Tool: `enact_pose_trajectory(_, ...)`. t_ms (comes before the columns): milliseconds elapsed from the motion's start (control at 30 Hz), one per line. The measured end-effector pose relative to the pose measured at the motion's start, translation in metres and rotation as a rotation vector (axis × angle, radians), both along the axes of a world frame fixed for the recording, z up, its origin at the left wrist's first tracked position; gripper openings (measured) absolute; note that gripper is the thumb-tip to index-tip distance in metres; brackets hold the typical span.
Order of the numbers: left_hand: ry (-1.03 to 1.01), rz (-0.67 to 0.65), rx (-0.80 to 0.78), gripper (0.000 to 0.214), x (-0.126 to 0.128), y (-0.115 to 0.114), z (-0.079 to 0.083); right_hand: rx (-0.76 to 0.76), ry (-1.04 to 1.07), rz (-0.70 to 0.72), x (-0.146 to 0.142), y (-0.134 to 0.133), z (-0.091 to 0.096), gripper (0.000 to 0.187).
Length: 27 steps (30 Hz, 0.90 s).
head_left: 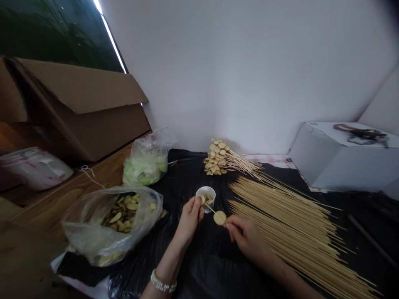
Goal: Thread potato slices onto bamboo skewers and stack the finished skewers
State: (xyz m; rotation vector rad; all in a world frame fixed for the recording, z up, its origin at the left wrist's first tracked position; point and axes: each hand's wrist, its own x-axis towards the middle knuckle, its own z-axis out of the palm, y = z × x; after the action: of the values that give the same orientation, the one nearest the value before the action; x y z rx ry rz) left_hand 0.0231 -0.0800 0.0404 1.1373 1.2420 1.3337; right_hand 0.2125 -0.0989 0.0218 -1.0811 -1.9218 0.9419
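The left hand [190, 220] pinches a bamboo skewer [210, 209] just above a paper cup [205, 194], while the right hand [246, 237] grips a pale round slice [220, 218] on it — bagged slices [124, 211] lie left, loose skewers [289, 232] right, both within easy reach.

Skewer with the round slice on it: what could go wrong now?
The bamboo skewer might poke the right hand, which pinches the pale round slice close to it. The slice could also crack and drop. The left hand sits right beside the paper cup, so a bump might tip it over.
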Motion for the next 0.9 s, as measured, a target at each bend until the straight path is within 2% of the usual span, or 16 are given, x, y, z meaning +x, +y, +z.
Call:
enact_pose_trajectory(100, 0.055, 0.008, 0.03, 0.042, 0.002, 0.002, 0.001, 0.019, -0.013, -0.017, -0.001, -0.001, 0.001, 0.027)
enact_pose_trajectory(267, 0.099, 0.008, 0.018, 0.042, 0.003, 0.003, 0.004, -0.076, 0.04, -0.026, -0.004, -0.001, -0.001, 0.027)
enact_pose_trajectory(500, 0.102, -0.001, -0.021, 0.043, 0.007, -0.001, 0.004, -0.117, 0.072, -0.022, -0.006, -0.001, -0.004, 0.026)
enact_pose_trajectory(667, 0.142, -0.012, 0.001, 0.041, 0.009, 0.0, 0.002, -0.074, 0.04, -0.056, -0.006, 0.0, -0.005, 0.026)
enact_pose_trajectory(833, 0.181, -0.034, 0.03, 0.039, 0.009, 0.0, 0.006, -0.191, 0.139, -0.007, -0.007, 0.002, -0.01, 0.027)
enact_pose_trajectory(900, 0.172, -0.039, 0.024, 0.04, 0.008, -0.001, 0.007, -0.172, 0.133, -0.014, -0.008, 0.001, -0.01, 0.027)
